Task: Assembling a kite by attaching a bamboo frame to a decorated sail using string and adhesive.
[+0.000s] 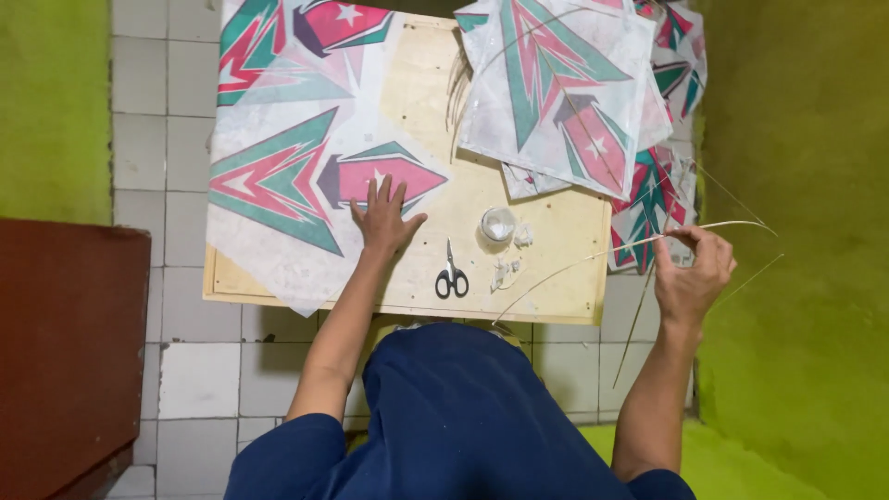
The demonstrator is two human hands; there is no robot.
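Observation:
My left hand (383, 218) lies flat with spread fingers on a white paper sheet (278, 176) printed with red and green arrow shapes, spread over the left of a low wooden board (556, 287). My right hand (693, 270) is off the board's right edge, pinching thin pale sticks (593, 259) that bow and stretch back toward the board. Black-handled scissors (451, 274) lie between my hands near the board's front edge.
A small clear cup (497, 225) and crumpled white scraps (507, 271) sit by the scissors. A stack of finished printed kites (556, 83) covers the board's far right. More kites (657, 194) lean beyond it. A dark red box (65, 343) stands left. Green walls flank the tiled floor.

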